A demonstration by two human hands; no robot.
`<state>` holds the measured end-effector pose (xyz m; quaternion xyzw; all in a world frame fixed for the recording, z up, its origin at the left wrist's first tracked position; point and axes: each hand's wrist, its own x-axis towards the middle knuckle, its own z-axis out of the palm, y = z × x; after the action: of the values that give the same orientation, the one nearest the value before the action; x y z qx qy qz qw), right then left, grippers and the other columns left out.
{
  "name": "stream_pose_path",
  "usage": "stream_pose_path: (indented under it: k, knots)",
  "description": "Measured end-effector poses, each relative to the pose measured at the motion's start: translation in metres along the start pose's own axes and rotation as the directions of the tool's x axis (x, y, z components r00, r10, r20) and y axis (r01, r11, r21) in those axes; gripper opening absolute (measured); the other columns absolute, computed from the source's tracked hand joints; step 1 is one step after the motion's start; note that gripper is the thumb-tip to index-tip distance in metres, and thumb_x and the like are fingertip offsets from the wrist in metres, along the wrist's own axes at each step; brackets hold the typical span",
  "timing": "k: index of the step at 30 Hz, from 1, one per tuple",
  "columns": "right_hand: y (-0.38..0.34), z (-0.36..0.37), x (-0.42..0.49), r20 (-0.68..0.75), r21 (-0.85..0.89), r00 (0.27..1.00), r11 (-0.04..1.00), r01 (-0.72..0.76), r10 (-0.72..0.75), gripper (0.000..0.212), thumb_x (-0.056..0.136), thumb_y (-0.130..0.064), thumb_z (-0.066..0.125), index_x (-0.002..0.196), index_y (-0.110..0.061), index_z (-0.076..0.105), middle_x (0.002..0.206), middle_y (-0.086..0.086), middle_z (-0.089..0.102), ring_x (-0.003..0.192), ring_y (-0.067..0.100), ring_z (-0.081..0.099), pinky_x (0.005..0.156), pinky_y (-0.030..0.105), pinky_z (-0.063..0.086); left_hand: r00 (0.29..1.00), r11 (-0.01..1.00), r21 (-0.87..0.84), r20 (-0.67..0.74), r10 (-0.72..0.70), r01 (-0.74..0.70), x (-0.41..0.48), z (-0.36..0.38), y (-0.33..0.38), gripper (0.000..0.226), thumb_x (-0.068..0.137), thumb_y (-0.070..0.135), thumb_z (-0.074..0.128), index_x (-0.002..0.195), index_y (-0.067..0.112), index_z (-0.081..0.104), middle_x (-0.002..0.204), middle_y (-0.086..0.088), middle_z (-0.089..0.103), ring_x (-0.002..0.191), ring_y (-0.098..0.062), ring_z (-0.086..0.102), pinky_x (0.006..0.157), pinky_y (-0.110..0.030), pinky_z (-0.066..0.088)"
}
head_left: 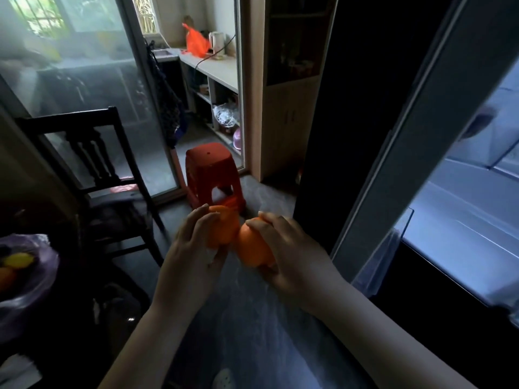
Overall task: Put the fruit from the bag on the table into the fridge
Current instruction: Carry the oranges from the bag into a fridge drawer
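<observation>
Mid-carry, between table and fridge [477, 169]. Grips the left orange [226, 228] in the left hand [191, 251], fingers curled over the top, thumb underneath. Clamps the right orange [252, 249] in the right hand [295, 248] the same way. Holds the two side by side, touching or nearly so, above the grey floor [252, 318] and just left of the open fridge.

Looks like the transfer step, with the job only part done: more fruit in the bag [28, 290] at far left, a yellow fruit [19, 260] and something orange showing through thin, crinkled, purplish plastic.

Next calls for a swing to the right and a set-down on the lit shelf [460, 234]. Needs a gentle release, since round fruit probably rolls on a smooth, hard surface.

Matte orange skin, roughly spherical, apparently firm enough to palm without squeezing. Pale, glossy fridge walls, and a clear tray [384, 254] at the lower edge, likely brittle plastic. Behind the hands, a red moulded stool [212, 169] and a dark wooden chair [92, 164].
</observation>
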<state>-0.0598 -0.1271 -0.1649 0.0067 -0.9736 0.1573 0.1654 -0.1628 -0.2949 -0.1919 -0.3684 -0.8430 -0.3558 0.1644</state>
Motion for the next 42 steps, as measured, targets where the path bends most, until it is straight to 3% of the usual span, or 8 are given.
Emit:
stream_pose_path:
  k: [7,10,15,22,28,31,35,42]
  knots:
    - [0.015,-0.026,-0.053,0.011,0.002,1.000,1.000,-0.019,0.019,0.076,0.077,-0.037,0.072,0.141,-0.030,0.032,0.149,-0.003,0.033,0.133,0.022,0.035,0.093,0.043,0.048,0.999,0.999,0.033,0.051,-0.018,0.017,-0.024,0.010,0.049,0.064,0.072,0.022,0.079,0.128,0.013,0.051,0.139,-0.009,0.045,0.124,-0.028,0.049,0.096,-0.045,0.047]
    - [0.025,-0.037,-0.079,-0.009,0.007,0.999,0.999,-0.044,0.044,0.076,0.076,-0.037,0.073,0.141,-0.029,0.034,0.148,-0.002,0.035,0.133,0.024,0.037,0.094,0.043,0.047,0.996,0.998,0.055,0.084,-0.013,0.009,-0.031,0.019,0.074,0.063,0.074,0.023,0.077,0.130,0.014,0.051,0.140,-0.007,0.045,0.126,-0.027,0.047,0.096,-0.035,0.044]
    - [0.044,-0.054,-0.118,-0.091,-0.024,0.992,0.995,-0.093,0.090,0.065,0.078,-0.050,0.056,0.138,-0.030,0.038,0.142,-0.002,0.043,0.127,0.021,0.043,0.089,0.036,0.049,0.989,0.998,0.044,0.144,0.041,-0.048,-0.035,0.040,0.110,0.059,0.076,0.024,0.075,0.129,0.014,0.051,0.139,-0.005,0.046,0.126,-0.024,0.046,0.098,-0.028,0.035]
    - [0.070,-0.075,-0.169,-0.099,-0.047,0.973,0.975,-0.216,0.211,0.076,0.074,-0.040,0.071,0.139,-0.035,0.032,0.146,-0.007,0.037,0.132,0.020,0.038,0.094,0.037,0.047,0.979,0.992,0.079,0.187,0.081,-0.097,-0.042,0.053,0.150,0.059,0.073,0.023,0.078,0.125,0.014,0.052,0.135,-0.005,0.048,0.122,-0.025,0.049,0.093,-0.029,0.038]
    - [0.082,-0.088,-0.193,-0.139,-0.043,0.943,0.950,-0.310,0.301,0.076,0.074,-0.054,0.065,0.139,-0.031,0.035,0.147,-0.006,0.036,0.132,0.021,0.038,0.096,0.038,0.046,0.946,0.976,-0.001,0.244,0.213,-0.220,-0.052,0.059,0.189,0.062,0.073,0.026,0.076,0.128,0.019,0.047,0.139,-0.001,0.045,0.121,-0.009,0.040,0.095,-0.020,0.033]
    - [0.092,-0.095,-0.207,-0.190,-0.079,0.920,0.929,-0.362,0.343,0.078,0.068,-0.037,0.078,0.136,-0.027,0.041,0.144,-0.001,0.042,0.128,0.024,0.044,0.094,0.035,0.045,0.921,0.959,-0.068,0.268,0.284,-0.276,-0.044,0.073,0.205,0.059,0.073,0.023,0.076,0.125,0.018,0.049,0.137,0.000,0.045,0.123,-0.011,0.042,0.100,-0.016,0.029]
    - [0.110,-0.113,-0.235,-0.255,-0.099,0.863,0.876,-0.472,0.436,0.078,0.067,-0.028,0.078,0.135,-0.029,0.041,0.144,-0.003,0.041,0.127,0.019,0.040,0.091,0.024,0.036,0.876,0.918,-0.205,0.289,0.387,-0.338,-0.029,0.101,0.230,0.055,0.075,0.025,0.074,0.124,0.019,0.050,0.137,0.002,0.045,0.123,-0.015,0.046,0.098,-0.025,0.039]
    - [0.133,-0.146,-0.293,-0.386,-0.051,0.723,0.770,-0.637,0.573,0.070,0.071,-0.026,0.075,0.134,-0.025,0.044,0.141,0.000,0.044,0.126,0.021,0.043,0.095,0.034,0.045,0.753,0.800,-0.431,0.328,0.570,-0.418,-0.007,0.156,0.290,0.055,0.077,0.025,0.074,0.126,0.021,0.049,0.139,0.004,0.044,0.126,-0.014,0.044,0.101,-0.025,0.037]
